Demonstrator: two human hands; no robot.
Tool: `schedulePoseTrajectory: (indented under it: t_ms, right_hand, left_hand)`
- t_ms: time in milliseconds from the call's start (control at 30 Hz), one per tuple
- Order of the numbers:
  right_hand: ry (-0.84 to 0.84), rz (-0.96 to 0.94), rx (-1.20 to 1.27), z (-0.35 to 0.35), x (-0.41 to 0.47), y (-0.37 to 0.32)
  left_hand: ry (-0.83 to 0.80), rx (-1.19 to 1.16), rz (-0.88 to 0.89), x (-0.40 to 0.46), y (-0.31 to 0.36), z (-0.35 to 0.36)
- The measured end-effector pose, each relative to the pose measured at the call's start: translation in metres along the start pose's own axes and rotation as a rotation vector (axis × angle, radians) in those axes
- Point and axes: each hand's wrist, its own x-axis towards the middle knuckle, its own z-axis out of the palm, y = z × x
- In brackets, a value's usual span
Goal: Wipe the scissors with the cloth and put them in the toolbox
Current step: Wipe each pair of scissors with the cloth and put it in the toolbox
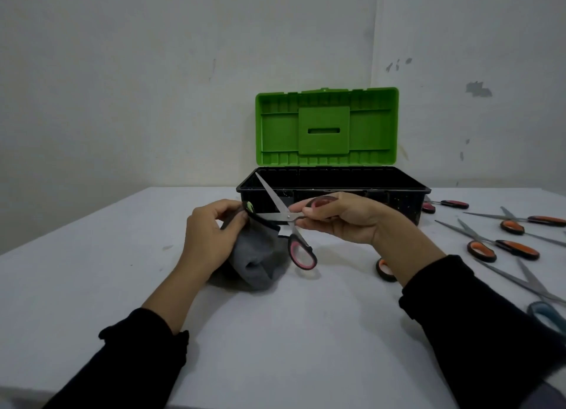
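Fingers of the right hand (340, 218) are curling round the upper handle loop of the pink-handled scissors (286, 217), with the thumb and forefinger closing near the pivot. The scissors are standing open in the air above the desk (92, 271): one blade is pointing up and to the left, across the front wall of the toolbox (333, 188), while the other blade is running leftward, level, into the cloth. The lower pink loop is hanging free below the right hand, just above the desk surface.

The left hand (211, 240) is gripping the grey cloth (260, 261), its fingers pinching a fold of it round the tip end of the level blade. The rest of the cloth is drooping down from that hand and resting in a bunch on the desk, between the two wrists.

Directly behind the hands, the toolbox is sitting with its black tray open and its green lid (326, 127) standing upright against the wall. What is lying inside the tray cannot be made out.

Off to the right of the right arm, several more pairs are lying on the desk: orange-handled scissors (502, 246) spread open in a loose cluster, a red-handled pair (444, 205) just beside the toolbox's right end, and a blue-handled pair (542, 310) near the frame's edge, partly hidden by the black sleeve (477, 332).
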Motion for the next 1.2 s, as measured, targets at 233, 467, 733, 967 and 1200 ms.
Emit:
schedulePoseTrajectory:
  t_ms: [233, 467, 733, 967, 1200]
  right_hand:
    - [0.212, -0.170, 0.062, 0.024, 0.014, 0.015]
    - [0.339, -0.253, -0.082, 0.041, 0.018, 0.016]
    - [0.315, -0.185, -0.203, 0.049, 0.015, 0.016]
    - [0.308, -0.196, -0.265, 0.046, 0.013, 0.013]
    - [0.334, -0.262, -0.267, 0.050, 0.018, 0.018]
  left_hand:
    - [0.088, -0.032, -0.080, -0.001, 0.002, 0.002]
    - [0.184, -0.014, 0.071, -0.005, 0.015, 0.004]
    - [-0.024, -0.078, -0.027, -0.006, 0.017, 0.005]
    - [-0.084, -0.208, -0.189, -0.004, 0.013, 0.005]
    - [-0.068, -0.273, -0.239, -0.003, 0.014, 0.006]
